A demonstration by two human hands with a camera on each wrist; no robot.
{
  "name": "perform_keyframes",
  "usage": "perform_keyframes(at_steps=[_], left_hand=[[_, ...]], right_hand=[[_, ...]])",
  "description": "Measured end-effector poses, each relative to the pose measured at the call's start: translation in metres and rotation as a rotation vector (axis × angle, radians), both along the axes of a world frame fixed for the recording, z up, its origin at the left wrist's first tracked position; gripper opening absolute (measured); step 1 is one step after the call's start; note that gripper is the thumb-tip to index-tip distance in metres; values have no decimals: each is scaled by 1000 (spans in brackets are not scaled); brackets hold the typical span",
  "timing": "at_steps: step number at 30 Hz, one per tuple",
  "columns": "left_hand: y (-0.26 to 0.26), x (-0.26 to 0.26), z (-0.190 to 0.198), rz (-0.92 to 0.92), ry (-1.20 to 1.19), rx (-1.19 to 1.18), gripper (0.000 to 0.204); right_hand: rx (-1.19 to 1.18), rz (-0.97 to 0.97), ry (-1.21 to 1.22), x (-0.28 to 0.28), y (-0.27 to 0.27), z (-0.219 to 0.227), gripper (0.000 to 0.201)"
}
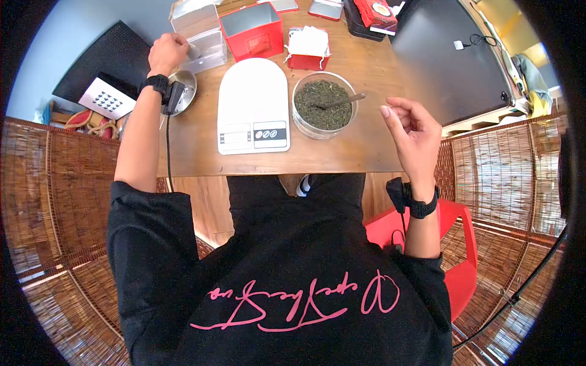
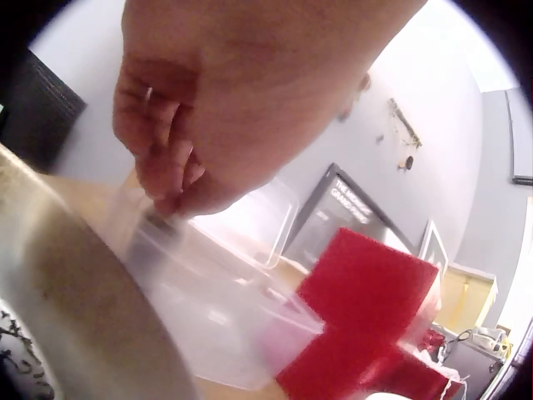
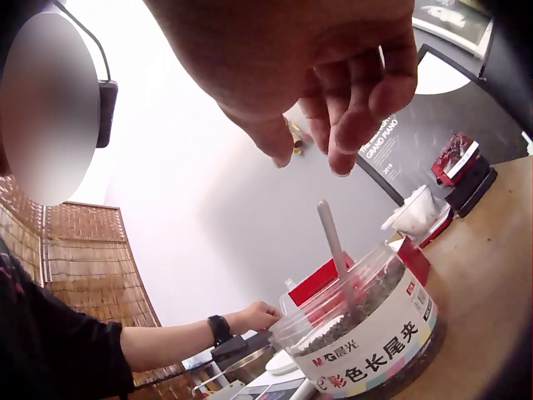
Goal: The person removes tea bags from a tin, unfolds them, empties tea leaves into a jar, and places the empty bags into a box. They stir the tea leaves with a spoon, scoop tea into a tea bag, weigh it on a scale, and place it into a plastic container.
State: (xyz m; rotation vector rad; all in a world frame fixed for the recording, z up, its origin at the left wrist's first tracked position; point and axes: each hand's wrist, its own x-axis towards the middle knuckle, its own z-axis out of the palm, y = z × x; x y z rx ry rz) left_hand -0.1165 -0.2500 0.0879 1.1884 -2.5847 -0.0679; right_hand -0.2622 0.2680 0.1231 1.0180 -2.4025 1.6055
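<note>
My left hand (image 1: 168, 52) is over a clear plastic box (image 1: 210, 55) at the back left of the table. In the left wrist view, its thumb and fingertips pinch a small grey, blurred thing (image 2: 151, 242) at the box; its kind cannot be told. Close by is a metal bowl (image 2: 92, 275) with some dark leaf bits inside. My right hand (image 1: 420, 137) hovers right of a clear tub (image 1: 305, 126) of dried tea leaves (image 1: 320, 91), fingers loosely bent, holding nothing. A spoon (image 1: 351, 99) stands slanted in the leaves.
A white kitchen scale (image 1: 253, 91) lies left of the tub. Behind stand an open red tin (image 1: 259, 44) and a smaller red box (image 1: 308, 62) with white pouches. A black case (image 1: 364, 30) sits at the back right. A red chair (image 1: 461, 280) is at my right.
</note>
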Motion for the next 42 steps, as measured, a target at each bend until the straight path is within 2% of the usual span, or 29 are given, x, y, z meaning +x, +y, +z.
perform_keyframes(at_steps=[2, 3, 6, 7, 10, 11, 13, 15, 16, 19, 22, 26, 32, 38, 42], left_hand=[[12, 4, 13, 42, 144, -30, 20], [17, 8, 21, 39, 141, -27, 20], [35, 19, 47, -68, 329, -26, 26], [48, 23, 55, -68, 326, -20, 26], [96, 36, 67, -286, 496, 163, 16], [111, 41, 65, -285, 496, 165, 16], [146, 50, 62, -458, 556, 459, 8], [184, 55, 55, -518, 565, 516, 12], [205, 58, 56, -505, 506, 562, 13], [258, 60, 64, -555, 390, 685, 15], [289, 57, 59, -633, 409, 786, 19], [307, 56, 56, -673, 484, 920, 25], [309, 56, 48, -711, 437, 897, 27], [313, 56, 46, -727, 397, 899, 24], [310, 57, 41, -724, 400, 882, 21]], right_hand=[[-12, -2, -12, 1, 2, 0, 21], [-19, -3, -26, 2, 3, -1, 19], [10, -32, -92, 4, 9, -4, 15], [15, -33, -95, 7, 9, -4, 15], [-34, 8, -130, 23, 11, -4, 13], [-16, 61, -126, 29, 12, -5, 12], [6, 115, -125, 40, 10, -3, 11], [132, 249, 12, 49, 4, 4, 11], [93, 304, 15, 53, 1, 1, 14], [122, 381, -62, 66, -13, 7, 20], [140, 409, -119, 71, -26, 7, 27], [181, 418, -129, 67, -31, -1, 24], [202, 443, -155, 65, -32, -2, 11], [176, 499, -91, 64, -32, -3, 9], [198, 471, -83, 63, -29, -7, 8]])
